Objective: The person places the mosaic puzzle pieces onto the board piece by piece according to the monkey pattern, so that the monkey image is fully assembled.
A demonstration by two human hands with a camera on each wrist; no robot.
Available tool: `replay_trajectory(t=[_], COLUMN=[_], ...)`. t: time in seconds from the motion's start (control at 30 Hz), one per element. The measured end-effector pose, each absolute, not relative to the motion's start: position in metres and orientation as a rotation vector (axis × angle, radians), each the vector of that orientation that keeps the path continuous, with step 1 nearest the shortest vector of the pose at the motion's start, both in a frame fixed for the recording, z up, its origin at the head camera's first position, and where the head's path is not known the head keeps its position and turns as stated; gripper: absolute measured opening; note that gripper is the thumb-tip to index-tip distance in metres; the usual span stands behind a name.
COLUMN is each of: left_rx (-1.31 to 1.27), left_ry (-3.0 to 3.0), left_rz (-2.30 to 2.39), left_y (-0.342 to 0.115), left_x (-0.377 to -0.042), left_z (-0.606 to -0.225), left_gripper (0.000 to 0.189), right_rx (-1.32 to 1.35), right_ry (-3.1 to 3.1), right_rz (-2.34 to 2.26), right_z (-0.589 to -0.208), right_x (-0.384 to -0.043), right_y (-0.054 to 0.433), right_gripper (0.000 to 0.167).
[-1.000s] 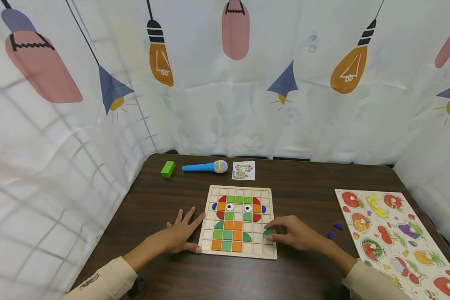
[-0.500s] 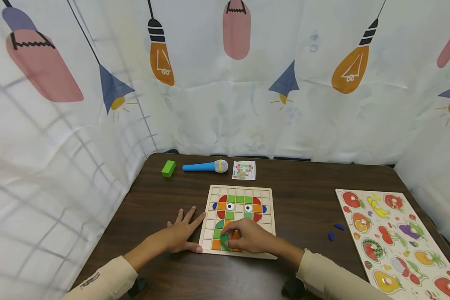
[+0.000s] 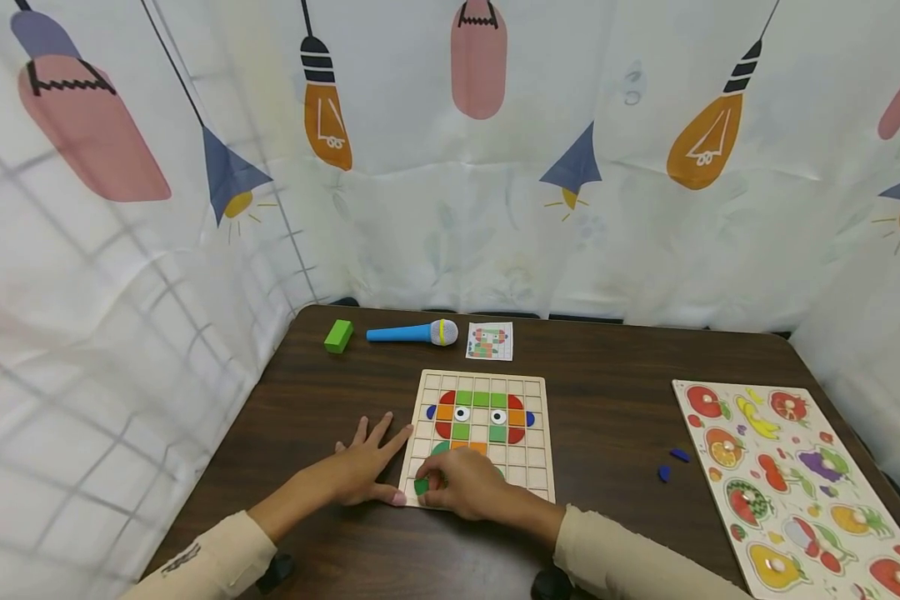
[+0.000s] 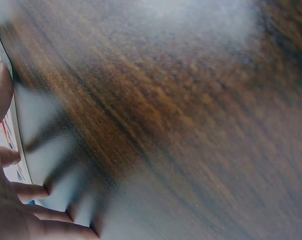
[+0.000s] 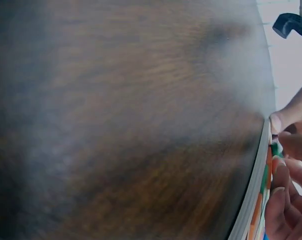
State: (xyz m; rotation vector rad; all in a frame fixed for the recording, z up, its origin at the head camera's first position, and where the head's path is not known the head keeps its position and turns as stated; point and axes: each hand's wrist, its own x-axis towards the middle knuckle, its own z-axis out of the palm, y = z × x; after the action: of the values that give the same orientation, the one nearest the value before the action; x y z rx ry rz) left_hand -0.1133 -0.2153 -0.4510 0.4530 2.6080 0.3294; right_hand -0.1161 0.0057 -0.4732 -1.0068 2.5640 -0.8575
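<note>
A wooden grid board (image 3: pixel 534 457) lies on the dark table, with red, orange, green and blue tiles forming a figure with two eye tiles. My right hand (image 3: pixel 465 483) is over the board's lower left, pinching a small green tile (image 3: pixel 421 486) between thumb and fingers close above the squares. That hand hides much of the figure's lower part. In the right wrist view the green tile (image 5: pixel 276 149) shows between fingertips at the board's edge. My left hand (image 3: pixel 363 468) rests with fingers spread at the board's left side, its thumb at the lower left corner.
Behind the board are a green block (image 3: pixel 338 336), a blue toy microphone (image 3: pixel 412 333) and a small printed picture card (image 3: pixel 489 342). Two blue pieces (image 3: pixel 663 473) lie to the right, beside a fruit puzzle board (image 3: pixel 727 525). A patterned white curtain (image 3: pixel 450 217) surrounds the table.
My right hand has carried the green tile from the board's right edge across to its lower left. The left hand has stayed in place.
</note>
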Motion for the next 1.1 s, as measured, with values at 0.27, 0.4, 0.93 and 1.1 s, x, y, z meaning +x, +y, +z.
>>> replay_trajectory(t=[0.27, 0.4, 0.93, 1.1], left_rx=[0.443, 0.447, 0.447, 0.438], left_ry=[2.599, 2.598, 2.599, 2.595], left_rz=[0.34, 0.344, 0.36, 0.345], left_y=[-0.216, -0.216, -0.217, -0.216], left_x=[-0.112, -0.112, -0.112, -0.113], left_z=[-0.45, -0.45, -0.45, -0.45], left_gripper=[0.102, 0.102, 0.102, 0.101], right_rx=[-0.983, -0.976, -0.988, -1.011], right_ry=[2.601, 2.611, 2.695, 2.664], right_rz=[-0.828, -0.837, -0.788, -0.804], right_z=[-0.473, -0.474, -0.472, -0.471], right_x=[-0.115, -0.114, -0.115, -0.12], right_y=[0.003, 0.001, -0.003, 0.011], right_gripper=[0.02, 0.02, 0.019, 0.025])
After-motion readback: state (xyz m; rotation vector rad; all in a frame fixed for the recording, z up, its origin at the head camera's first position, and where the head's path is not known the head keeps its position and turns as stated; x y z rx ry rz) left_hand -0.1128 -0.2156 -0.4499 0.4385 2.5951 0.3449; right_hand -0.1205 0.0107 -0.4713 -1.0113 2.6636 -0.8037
